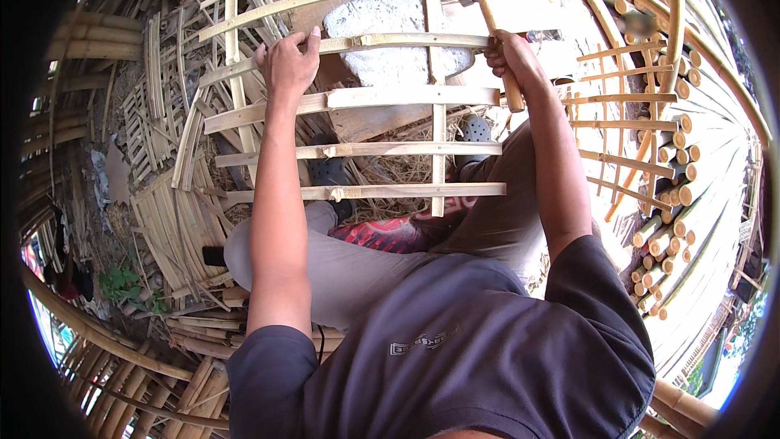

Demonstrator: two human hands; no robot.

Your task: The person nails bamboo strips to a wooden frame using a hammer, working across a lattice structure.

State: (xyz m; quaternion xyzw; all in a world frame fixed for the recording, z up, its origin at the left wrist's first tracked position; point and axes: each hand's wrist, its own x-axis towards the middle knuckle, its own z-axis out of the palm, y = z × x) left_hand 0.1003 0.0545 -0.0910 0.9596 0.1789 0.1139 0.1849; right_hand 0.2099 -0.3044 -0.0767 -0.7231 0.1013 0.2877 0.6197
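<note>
One closed fist, the right hand (513,57), grips the wooden handle of a hammer (489,16), its head pointing away from the body, just beside the right end of a bamboo slat. The left hand (289,69) lies over the same slat farther left, fingers partly bent and thumb raised; whether it truly clasps the bamboo I cannot tell, as the palm side is hidden.

Between and below the hands spreads the bamboo lattice (414,97), its curved slats running side to side over two crosspieces, the nearest slats reaching above the person's legs. A pale, rough stone (378,20) shows through the far slats, with a flat board (374,119) around it. Dark shoes (328,171) lie beneath the near slats. Farther right are a second lattice (626,98) and a stack of cut poles (662,240); to the left, loose bamboo strips (171,223) cover the ground.

The likeliest trouble, I judge, is splitting: a hard blow near a thin slat's end could crack it along the grain. A joint struck off the stone — with nothing firm behind it — might bounce and twist the lattice. A glancing blow toward the left hand would endanger its fingers, and a slack hold could let the slats slip askew.
</note>
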